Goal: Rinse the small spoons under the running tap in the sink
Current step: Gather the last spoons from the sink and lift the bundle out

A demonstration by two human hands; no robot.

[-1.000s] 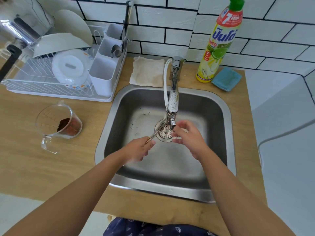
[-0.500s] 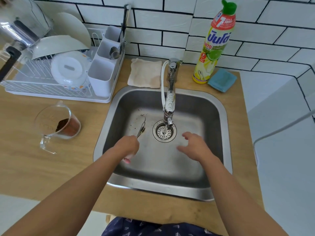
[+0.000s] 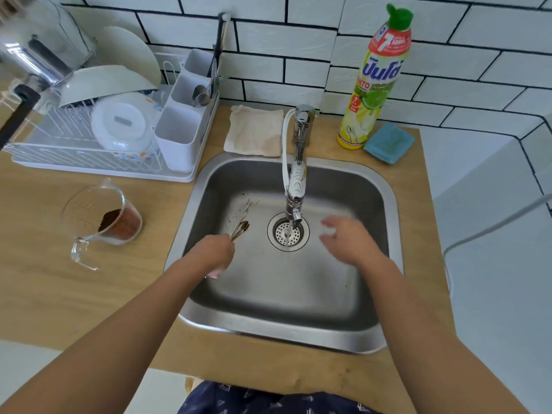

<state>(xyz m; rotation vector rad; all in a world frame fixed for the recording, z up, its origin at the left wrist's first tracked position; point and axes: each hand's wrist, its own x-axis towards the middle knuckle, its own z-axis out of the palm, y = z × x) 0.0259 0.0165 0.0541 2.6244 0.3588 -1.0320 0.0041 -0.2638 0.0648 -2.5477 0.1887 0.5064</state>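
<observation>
The fingers of the left hand (image 3: 212,256) are being kept curled around the handles of the small metal spoons (image 3: 240,229), whose bowls are being pointed toward one o'clock from the fist, over the left part of the basin floor. The spoons are being held well to nine o'clock of the thin stream of water (image 3: 288,231), not under it. The fingers of the right hand (image 3: 348,240) are being held spread and loosely bent, blurred, with nothing being gripped; the hand is being kept at three o'clock of the round perforated drain strainer (image 3: 287,233), just beside it.

Open steel floor is being left between the two hands around the strainer, and a wider bare stretch is being left at six o'clock toward the near rim of the square stainless steel sink (image 3: 280,333). The chrome tap with its white hose (image 3: 297,162) is being seen reaching from twelve o'clock over the drain. Dark specks are being shown on the basin floor at eleven o'clock of the spoons.

On the wooden counter (image 3: 59,294), at nine o'clock of the sink, a clear plastic measuring jug holding brown powder (image 3: 104,222) is being seen, apart from the sink edge. At eleven o'clock a white wire dish rack (image 3: 98,138) is being crowded against the rim; at twelve a beige folded cloth (image 3: 254,131); at one o'clock a yellow dish-soap bottle with a green cap (image 3: 373,85) and a blue sponge (image 3: 388,141).
</observation>
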